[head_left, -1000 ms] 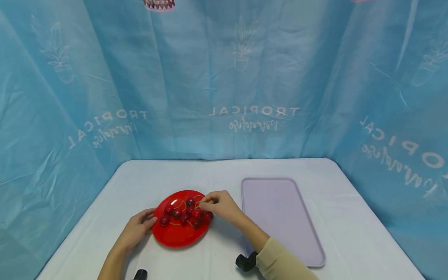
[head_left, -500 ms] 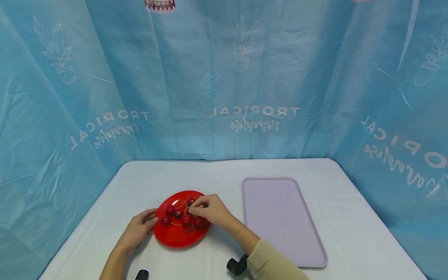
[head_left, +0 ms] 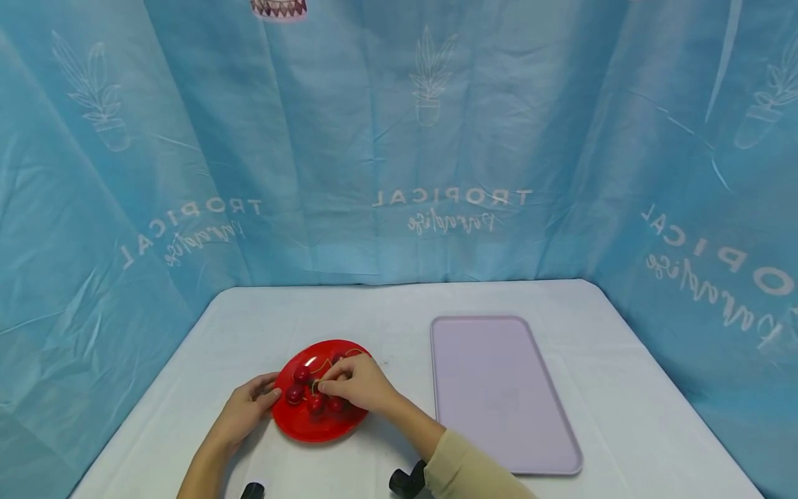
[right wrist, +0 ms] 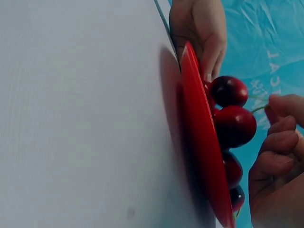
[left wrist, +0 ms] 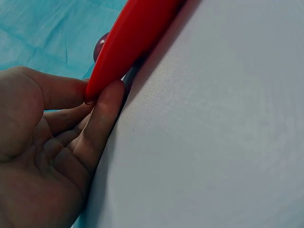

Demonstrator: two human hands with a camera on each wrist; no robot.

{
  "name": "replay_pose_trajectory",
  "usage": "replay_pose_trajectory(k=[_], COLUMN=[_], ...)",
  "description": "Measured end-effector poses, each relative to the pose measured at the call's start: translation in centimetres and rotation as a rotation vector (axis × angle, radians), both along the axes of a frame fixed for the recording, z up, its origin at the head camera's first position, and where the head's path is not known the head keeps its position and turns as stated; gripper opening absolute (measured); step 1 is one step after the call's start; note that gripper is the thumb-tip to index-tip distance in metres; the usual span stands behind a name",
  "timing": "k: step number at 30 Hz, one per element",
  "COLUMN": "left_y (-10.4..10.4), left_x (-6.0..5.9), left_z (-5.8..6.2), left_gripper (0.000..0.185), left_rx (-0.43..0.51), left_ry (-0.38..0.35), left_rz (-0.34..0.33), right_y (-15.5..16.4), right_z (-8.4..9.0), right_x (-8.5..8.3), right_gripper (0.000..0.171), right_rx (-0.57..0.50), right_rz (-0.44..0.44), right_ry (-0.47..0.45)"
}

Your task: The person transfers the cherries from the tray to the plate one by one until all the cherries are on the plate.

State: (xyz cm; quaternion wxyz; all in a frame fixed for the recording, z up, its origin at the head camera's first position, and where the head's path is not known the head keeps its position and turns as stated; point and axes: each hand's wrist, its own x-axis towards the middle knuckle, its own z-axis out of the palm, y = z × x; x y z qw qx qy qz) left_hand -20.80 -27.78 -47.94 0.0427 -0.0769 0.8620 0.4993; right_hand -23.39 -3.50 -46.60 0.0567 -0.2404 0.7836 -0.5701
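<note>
A red plate (head_left: 312,432) lies on the white table with several dark red cherries (head_left: 294,394) on it. At its left rim, my left hand (head_left: 244,410) grips the plate; in the left wrist view the rim (left wrist: 111,61) sits between thumb and finger. Over the plate's right half, my right hand (head_left: 360,382) pinches a thin green stem (right wrist: 259,109). That stem leads to a cherry (right wrist: 235,126) close above the plate in the right wrist view; whether it touches the plate is unclear. My right hand hides some cherries from the head view.
A pale lilac rectangular tray (head_left: 499,395) lies to the right of the plate on the white tabletop (head_left: 386,312). Blue printed curtains (head_left: 330,152) hang behind the table and along both sides. A black wrist device (head_left: 406,481) shows by the right sleeve.
My right hand has moved left and slightly nearer across the plate, and cherries by it have shifted left with it. My left hand has stayed at the plate's rim.
</note>
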Motion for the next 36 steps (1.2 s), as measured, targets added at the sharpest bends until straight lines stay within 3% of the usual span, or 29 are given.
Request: replay_pose_trajectory(k=[9,17,22,27,31,36], left_y=[0.1,-0.2,-0.4,-0.8,-1.1,-1.7], left_x=[0.0,-0.1,0.0,0.5,0.8,0.8], left_z=[-0.2,-0.1,0.0,0.3,1.0,2.1], left_gripper=[0.048,0.047,0.049,0.049,0.052,0.05], left_rx=[-0.003,-0.008,0.003,0.013,-0.014,-0.08], left_ry=[-0.002,0.006,-0.002,-0.002,0.009,0.019], left_rz=[0.006,0.001,-0.01,0.004,-0.022,-0.032], right_y=[-1.0,-1.7,-2.0,-1.2,1.3,6.3], right_z=[0.4,0.1,0.3,0.8,1.5,2.1], right_x=[0.4,0.4,0.6,1.0,0.5,-0.3], right_gripper=[0.008,0.007,0.011,0.035,0.052,0.06], right_rx=[0.059,0.157,0.172,0.147,0.14,0.359], right_rz=[-0.042,-0.11,-0.117,-0.141,-0.203,-0.294], right_ry=[-0.028,0.047,0.048,0.052,0.14,0.371])
